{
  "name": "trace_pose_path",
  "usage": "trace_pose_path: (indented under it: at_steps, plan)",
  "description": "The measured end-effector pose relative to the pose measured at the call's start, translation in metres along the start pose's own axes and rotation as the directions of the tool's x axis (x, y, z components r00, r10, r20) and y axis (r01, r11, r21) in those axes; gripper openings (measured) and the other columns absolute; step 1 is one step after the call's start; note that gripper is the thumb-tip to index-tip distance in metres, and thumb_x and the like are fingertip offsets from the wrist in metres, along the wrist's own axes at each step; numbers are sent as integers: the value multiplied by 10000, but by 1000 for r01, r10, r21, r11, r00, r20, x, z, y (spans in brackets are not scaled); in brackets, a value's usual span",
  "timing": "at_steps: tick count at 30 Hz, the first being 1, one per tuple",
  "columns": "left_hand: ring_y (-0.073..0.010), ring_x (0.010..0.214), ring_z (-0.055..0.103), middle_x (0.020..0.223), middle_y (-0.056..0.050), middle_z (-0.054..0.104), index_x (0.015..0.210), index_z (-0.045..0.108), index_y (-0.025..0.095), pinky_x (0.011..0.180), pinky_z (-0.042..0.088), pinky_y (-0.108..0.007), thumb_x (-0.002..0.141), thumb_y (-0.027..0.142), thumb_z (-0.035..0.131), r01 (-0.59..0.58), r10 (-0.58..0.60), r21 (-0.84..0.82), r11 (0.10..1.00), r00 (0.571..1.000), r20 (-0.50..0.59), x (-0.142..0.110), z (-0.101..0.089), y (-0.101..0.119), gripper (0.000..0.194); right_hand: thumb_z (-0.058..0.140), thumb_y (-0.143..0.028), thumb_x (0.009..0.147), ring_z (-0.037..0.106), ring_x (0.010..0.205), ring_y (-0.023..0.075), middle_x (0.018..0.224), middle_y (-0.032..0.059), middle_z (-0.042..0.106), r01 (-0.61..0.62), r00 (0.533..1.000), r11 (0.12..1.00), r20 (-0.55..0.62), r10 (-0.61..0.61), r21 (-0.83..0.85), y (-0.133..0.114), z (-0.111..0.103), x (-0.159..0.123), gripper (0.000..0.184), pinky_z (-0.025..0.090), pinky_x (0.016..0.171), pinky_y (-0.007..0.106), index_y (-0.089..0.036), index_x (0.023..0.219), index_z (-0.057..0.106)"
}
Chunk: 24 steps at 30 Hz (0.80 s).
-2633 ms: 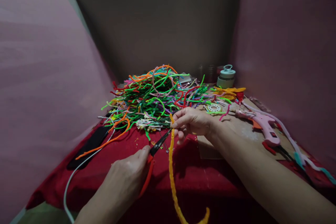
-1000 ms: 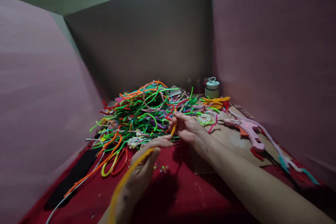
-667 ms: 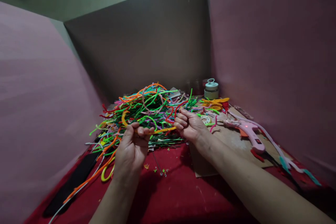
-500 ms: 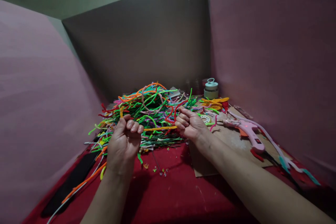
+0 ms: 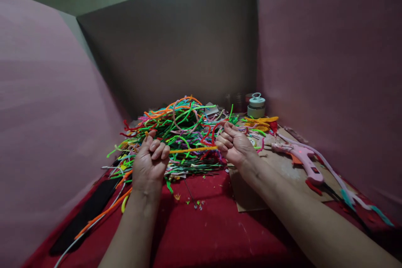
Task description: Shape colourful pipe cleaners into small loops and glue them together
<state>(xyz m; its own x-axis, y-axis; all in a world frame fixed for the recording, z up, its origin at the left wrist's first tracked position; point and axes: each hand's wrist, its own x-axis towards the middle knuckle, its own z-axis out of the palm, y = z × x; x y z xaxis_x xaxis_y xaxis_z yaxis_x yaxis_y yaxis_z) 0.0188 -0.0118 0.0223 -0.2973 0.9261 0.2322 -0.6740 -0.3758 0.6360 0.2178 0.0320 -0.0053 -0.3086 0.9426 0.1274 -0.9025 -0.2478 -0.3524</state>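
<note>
A yellow-orange pipe cleaner (image 5: pixel 193 150) is stretched nearly straight and level between my two hands. My left hand (image 5: pixel 151 157) is closed round one end, and a short tip pokes up by the thumb. At the other end my right hand (image 5: pixel 234 144) is closed on it, fingers curled in. Behind the hands lies a heap of many-coloured pipe cleaners (image 5: pixel 182 119), mostly green, with orange, pink and purple among them. A red pipe cleaner (image 5: pixel 213 134) curves close by my right fingers; whether they touch it I cannot tell.
On the right, a pink glue gun (image 5: pixel 303 157) rests on a cardboard sheet (image 5: pixel 251 197). A pale green lidded jar (image 5: pixel 256 106) stands at the back. A black flat object (image 5: pixel 84 217) lies at left on the red cloth (image 5: pixel 201 234). Pink walls rise on both sides.
The yellow-orange pipe cleaner's tip above my left hand shows less than before. The span between my hands looks slightly longer. The whole view has shifted a little.
</note>
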Motion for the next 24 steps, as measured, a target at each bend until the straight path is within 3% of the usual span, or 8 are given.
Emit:
trace_pose_path:
  at_steps: [7, 11, 14, 18, 24]
  plan:
    - [-15, 299, 282, 453, 87, 365, 789, 523, 136, 344, 230, -168, 923, 130, 307, 23, -23, -17, 1000, 999, -34, -2, -6, -5, 254, 504, -140, 841, 147, 339, 46, 424, -114, 170, -49, 998, 998, 28, 48, 42, 1, -1, 1, 167, 157, 334, 165, -184, 683, 474]
    - [-23, 296, 260, 426, 92, 327, 805, 518, 144, 340, 202, -175, 930, 145, 293, 43, -48, -79, 996, 997, -65, -2, -11, -12, 257, 565, -130, 792, 363, 401, 41, 466, -97, 350, 3, 998, 999, 63, -6, 52, -1, 3, -1, 105, 376, 450, 169, -181, 724, 504]
    - [-26, 310, 270, 433, 87, 326, 805, 509, 140, 353, 213, -177, 932, 151, 286, 46, -59, -129, 991, 993, -103, -1, -13, -18, 257, 581, -85, 742, 551, 596, 76, 626, -39, 551, 34, 993, 999, 114, -29, -42, 5, 9, -6, 112, 470, 660, 234, -175, 803, 553]
    - [-30, 341, 303, 458, 80, 337, 808, 505, 142, 382, 244, -177, 932, 176, 301, 68, -84, -161, 985, 992, -91, -3, -13, -27, 241, 619, -97, 699, 610, 787, 115, 806, 3, 645, 92, 974, 976, 221, -46, -200, 21, 12, -15, 193, 433, 854, 297, -177, 872, 593]
    - [-31, 370, 333, 501, 72, 356, 825, 506, 144, 408, 281, -172, 922, 168, 320, 126, -138, -143, 982, 987, -79, -10, -8, -36, 211, 584, -252, 784, 620, 829, 130, 827, 27, 681, 221, 945, 838, 321, -58, -500, 35, 9, -22, 158, 420, 874, 315, -172, 908, 642]
